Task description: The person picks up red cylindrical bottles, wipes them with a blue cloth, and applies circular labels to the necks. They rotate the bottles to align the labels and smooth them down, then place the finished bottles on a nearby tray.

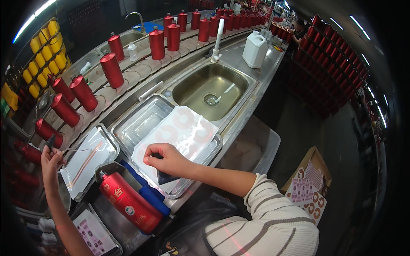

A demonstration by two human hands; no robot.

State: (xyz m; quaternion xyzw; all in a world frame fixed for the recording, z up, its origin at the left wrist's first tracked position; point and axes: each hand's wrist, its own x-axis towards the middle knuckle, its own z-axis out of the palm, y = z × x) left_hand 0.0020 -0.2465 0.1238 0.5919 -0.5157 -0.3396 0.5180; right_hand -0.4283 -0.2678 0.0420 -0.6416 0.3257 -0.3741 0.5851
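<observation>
Head view: the left hand [52, 160] is closing its thumb and fingers on a slender tool [51, 141], whose dark end is sticking up past the fingers while its thin end is pointing at a tray [114, 147], so the grip is apparently leaving that fine end free. Narrow brown strips [87, 162] are lying on white backing in that tray, presumably for reach from the left side. The right hand [164, 158] is hovering or resting over a white sheet [173, 128] with pale ring shapes, its fingers curling toward the thumb; whether it is pinching anything, the view is not telling. The sheet is lying across a clear tray [147, 113], which is probably giving it a firm, raised support beside the sink [192, 91] on the bench [265, 70]. Between the forearms, a large red bottle [128, 202] is lying on its side, neck toward the left hand, with neither hand touching it; blue padding [154, 200] is sitting against it, likely to stop it rolling or scuffing. Beyond, upright red bottles [112, 70] are standing spaced along a conveyor [141, 66], perhaps so each can be lifted singly
</observation>
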